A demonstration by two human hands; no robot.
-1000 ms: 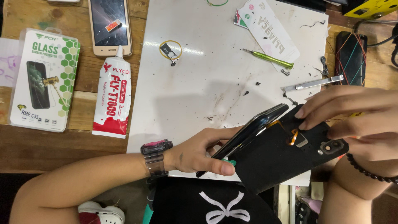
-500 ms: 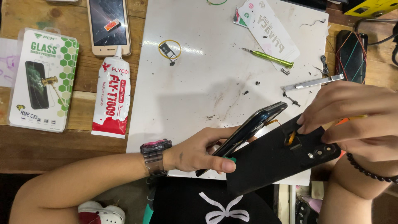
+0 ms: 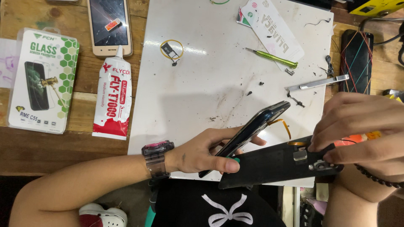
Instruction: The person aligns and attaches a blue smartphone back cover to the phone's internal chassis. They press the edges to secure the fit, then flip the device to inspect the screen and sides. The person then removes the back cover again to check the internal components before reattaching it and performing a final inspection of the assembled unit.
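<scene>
My left hand (image 3: 202, 153) grips the lower end of a dark phone screen panel (image 3: 248, 131), tilted up on edge over the white work mat (image 3: 210, 84). My right hand (image 3: 362, 126) pinches the black phone body (image 3: 273, 164) near its camera end, fingers over the top corner. An orange flex cable (image 3: 286, 125) still links the panel and the body. A watch sits on my left wrist.
On the mat lie a green screwdriver (image 3: 272, 57), metal tweezers (image 3: 316, 83), a yellow ring with a small part (image 3: 171, 49) and a white privacy-glass sleeve (image 3: 273, 29). Left on the wooden table: a glue tube (image 3: 112, 101), a screen-protector box (image 3: 41, 80), a cracked phone (image 3: 109, 26).
The black phone body has swung down and away from the screen panel, widening the gap. My right hand shifted slightly right. The left hand has barely moved.
</scene>
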